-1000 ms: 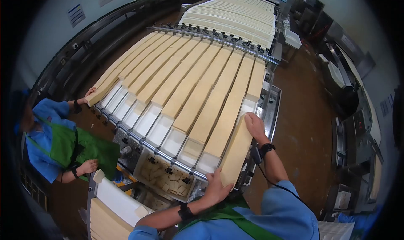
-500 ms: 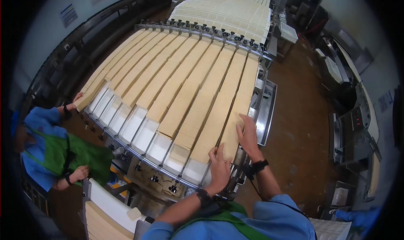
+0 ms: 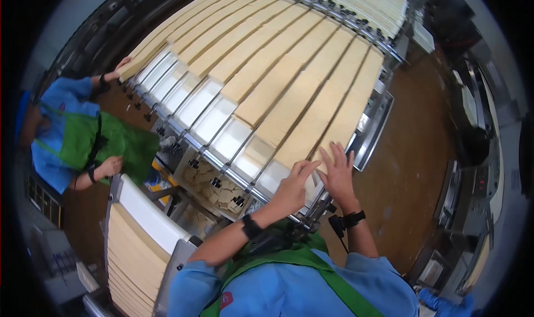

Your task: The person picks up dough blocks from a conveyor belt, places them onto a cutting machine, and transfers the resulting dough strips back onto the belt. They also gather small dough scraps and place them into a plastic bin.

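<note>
Long pale-yellow strips [image 3: 289, 103], sheet-like and of a material I cannot make out, lie side by side on a white slatted conveyor [image 3: 214, 117] between thin metal rods. My left hand [image 3: 293, 188] is at the near end of the rightmost strip [image 3: 351, 105], its index finger stretched out toward the right hand and the other fingers bent. Nothing shows in its grasp. On that same strip end rests my right hand [image 3: 338, 175], fingers spread and pointing away from me. The hands nearly touch, and they cover part of the strip's end.
A co-worker in a green apron [image 3: 111, 150] stands at the left, one hand on the leftmost strip's end. Below the conveyor's metal edge rail [image 3: 219, 164], a bin [image 3: 181, 169] holds broken pieces. Stacked strips [image 3: 130, 256] lie at lower left. A metal tray [image 3: 374, 136] flanks the right side.
The view has shifted, so the conveyor sits higher in it. My right hand has come back from along the strip to its near end, close to my left hand, whose index finger now points right.
</note>
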Tool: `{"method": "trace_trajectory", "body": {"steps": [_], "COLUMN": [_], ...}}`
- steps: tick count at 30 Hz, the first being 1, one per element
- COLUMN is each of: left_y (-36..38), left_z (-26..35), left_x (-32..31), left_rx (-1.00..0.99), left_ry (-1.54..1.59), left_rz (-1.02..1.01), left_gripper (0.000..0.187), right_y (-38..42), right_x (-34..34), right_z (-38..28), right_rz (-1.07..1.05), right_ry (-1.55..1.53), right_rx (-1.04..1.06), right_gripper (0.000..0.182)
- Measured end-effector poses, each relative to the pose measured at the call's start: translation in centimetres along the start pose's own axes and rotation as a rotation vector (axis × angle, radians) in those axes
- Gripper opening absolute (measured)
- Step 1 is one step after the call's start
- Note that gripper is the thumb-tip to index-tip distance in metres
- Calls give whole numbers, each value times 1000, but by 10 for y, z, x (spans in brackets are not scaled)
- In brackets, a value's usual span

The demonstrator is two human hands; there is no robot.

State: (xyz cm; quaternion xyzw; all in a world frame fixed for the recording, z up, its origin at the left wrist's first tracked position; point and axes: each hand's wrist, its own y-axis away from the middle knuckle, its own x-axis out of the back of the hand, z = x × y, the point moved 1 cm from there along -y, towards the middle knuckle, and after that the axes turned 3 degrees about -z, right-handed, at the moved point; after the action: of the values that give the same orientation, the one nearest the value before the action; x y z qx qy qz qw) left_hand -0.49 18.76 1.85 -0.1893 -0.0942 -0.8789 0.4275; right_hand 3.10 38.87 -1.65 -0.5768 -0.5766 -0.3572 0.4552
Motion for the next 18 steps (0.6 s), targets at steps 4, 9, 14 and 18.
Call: {"method": "trace_trajectory", "body": {"steps": [4, 9, 14, 18], "left_y": [63, 166, 244, 319], "left_z": [-6, -111, -144, -121], "left_x": [94, 146, 135, 122], "left_rx": [111, 280, 550, 702], "left_ry": [179, 88, -179, -414], "left_rz": [45, 1038, 1085, 1512], "left_gripper": [72, 68, 57, 47], "right_y": [-4, -26, -40, -48], "right_x": [-6, -11, -16, -6], "right_z": [-5, -21, -24, -37], "right_rz": [-62, -30, -54, -256], "right_ry": [207, 291, 417, 605], "right_rx": [-59, -118, -133, -216], "right_gripper": [82, 95, 98, 108]}}
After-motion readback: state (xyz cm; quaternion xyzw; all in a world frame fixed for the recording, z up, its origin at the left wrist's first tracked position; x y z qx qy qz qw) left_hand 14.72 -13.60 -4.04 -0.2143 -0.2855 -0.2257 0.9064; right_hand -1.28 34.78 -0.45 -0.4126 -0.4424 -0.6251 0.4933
